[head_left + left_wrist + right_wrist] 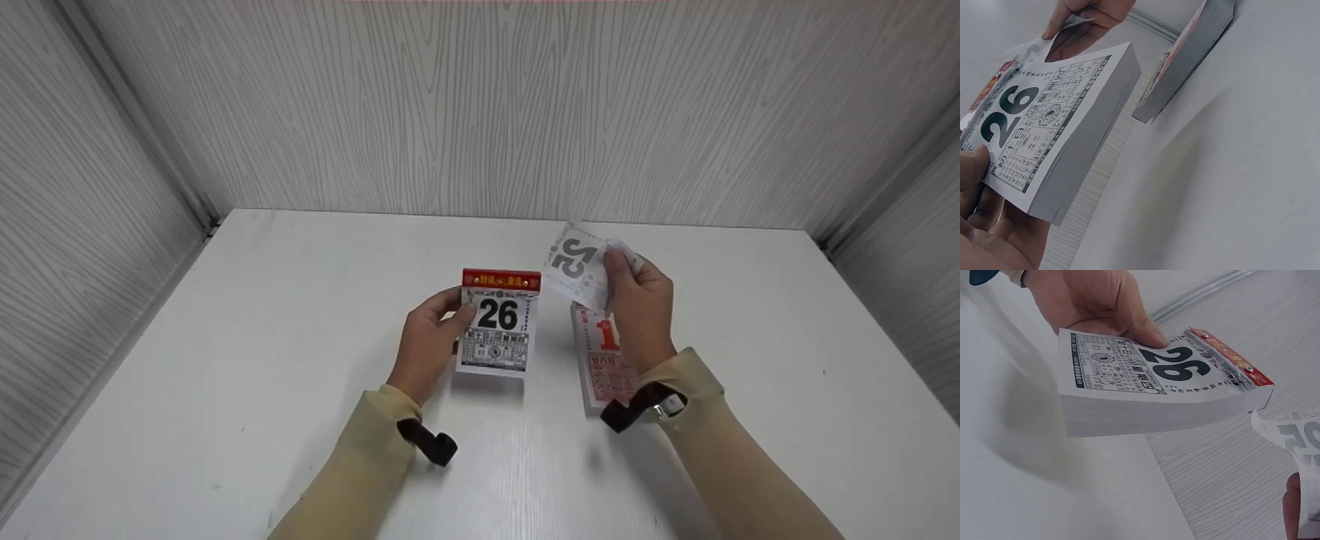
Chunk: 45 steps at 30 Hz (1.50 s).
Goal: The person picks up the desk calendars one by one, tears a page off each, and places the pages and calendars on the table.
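A thick tear-off calendar [496, 341] with a red header shows a black 26. My left hand [430, 337] grips it by its left side, the thumb on the top page and the other fingers underneath. In the right wrist view the calendar block [1145, 413] is held up off the table. My right hand [645, 307] pinches a thin, bent paper sheet [574, 262] up and to the right of the calendar. A grey 25 shows through that sheet in reverse. The right wrist view shows a gap between the sheet [1280, 430] and the header.
A second calendar block [600, 367] with a red 1 lies on the white table [300, 300], partly hidden beneath my right hand and wrist. Wood-grain panels [487, 105] stand behind the table and at both sides. Dark straps [431, 442] sit at both wrists.
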Tool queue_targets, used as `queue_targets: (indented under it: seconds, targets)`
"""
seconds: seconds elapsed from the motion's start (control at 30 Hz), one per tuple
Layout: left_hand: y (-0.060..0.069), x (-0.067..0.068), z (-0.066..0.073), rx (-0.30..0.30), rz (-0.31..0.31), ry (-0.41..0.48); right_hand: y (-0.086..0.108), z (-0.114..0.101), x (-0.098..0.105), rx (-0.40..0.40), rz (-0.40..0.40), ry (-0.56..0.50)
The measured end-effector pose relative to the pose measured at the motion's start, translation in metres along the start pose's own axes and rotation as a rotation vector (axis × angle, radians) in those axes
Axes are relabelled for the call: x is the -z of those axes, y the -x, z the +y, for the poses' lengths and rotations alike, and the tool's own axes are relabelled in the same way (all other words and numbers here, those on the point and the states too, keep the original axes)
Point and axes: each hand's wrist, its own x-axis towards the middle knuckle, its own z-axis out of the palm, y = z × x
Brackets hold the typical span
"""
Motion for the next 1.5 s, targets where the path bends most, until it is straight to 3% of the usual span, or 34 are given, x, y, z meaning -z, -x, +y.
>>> queue_targets:
  seconds: [0.3, 0.5, 0.67, 1.13, 1.5]
  targets:
    - [0.001, 0.007, 0.002, 0.019, 0.058, -0.004, 0.006, 0.005, 0.007, 0.068, -0.009, 0.029]
    - [0.0, 0.014, 0.002, 0.038, 0.084, -0.057, 0.012, 0.009, 0.009, 0.053, -0.032, 0.069]
    - [0.002, 0.022, 0.007, 0.055, 0.096, -0.113, 0.015, 0.015, 0.009, 0.107, -0.046, 0.116]
    - [0.007, 0.061, 0.012, 0.153, 0.095, -0.27, 0.02, 0.025, 0.006, 0.207, -0.177, 0.239]
    - [0.004, 0.084, 0.004, 0.281, 0.077, -0.321, 0.026, 0.028, 0.004, 0.173, -0.206, 0.352]
